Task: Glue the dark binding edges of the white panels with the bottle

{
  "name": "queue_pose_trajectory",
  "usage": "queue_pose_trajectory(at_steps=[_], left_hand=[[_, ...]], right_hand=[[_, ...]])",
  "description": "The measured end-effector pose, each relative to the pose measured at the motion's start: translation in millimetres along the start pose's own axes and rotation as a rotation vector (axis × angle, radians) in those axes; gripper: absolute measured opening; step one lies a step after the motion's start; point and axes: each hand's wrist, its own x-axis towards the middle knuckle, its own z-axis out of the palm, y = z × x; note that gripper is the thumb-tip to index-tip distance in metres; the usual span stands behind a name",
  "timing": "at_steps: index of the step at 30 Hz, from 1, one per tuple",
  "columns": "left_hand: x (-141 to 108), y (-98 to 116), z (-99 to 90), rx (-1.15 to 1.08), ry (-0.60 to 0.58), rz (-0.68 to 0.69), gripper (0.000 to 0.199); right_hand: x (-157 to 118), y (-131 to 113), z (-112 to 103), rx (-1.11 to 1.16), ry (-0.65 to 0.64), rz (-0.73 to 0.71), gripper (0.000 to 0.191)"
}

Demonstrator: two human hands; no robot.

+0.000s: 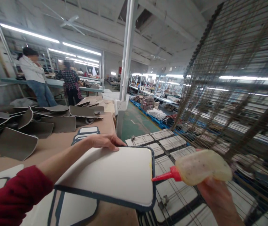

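Panel (115,175), head view: white, dark-rimmed, held out over tabletop's (109,121) right edge. Yellow streak (150,164) on upper part of its right side; none seen elsewhere, so likely early on. Left hand (105,142) palm down, fingers clamped on panel's far edge. Right hand (212,190) wrapped round bottle (202,166) from below, nozzle (166,175) level with rim.
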Motion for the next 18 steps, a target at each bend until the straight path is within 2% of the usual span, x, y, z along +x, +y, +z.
queue_pose_trajectory(at_steps=[2,5,10,14,18], left_hand=[[-0.3,-0.6,2.6,-0.022,0.019,-0.021,0.043],[-1.0,-2.4,5.2,-0.041,0.029,-0.042,0.042],[-3.5,-8.2,7.0,-0.080,0.057,-0.044,0.042],[-5.9,-18.3,4.9,-0.101,0.084,-0.030,0.044],[-7.4,-31.8,4.3,-0.141,0.141,-0.019,0.047]], right_hand=[[-5.3,1.7,-2.4,0.028,0.035,0.039,0.067],[-11.3,2.7,-1.1,0.067,0.077,0.000,0.064],[-16.6,-0.2,-1.0,0.049,0.075,-0.010,0.060],[-25.2,-0.6,-5.1,0.001,0.106,-0.046,0.058],[-41.8,6.6,-6.5,-0.075,0.202,-0.058,0.058]])
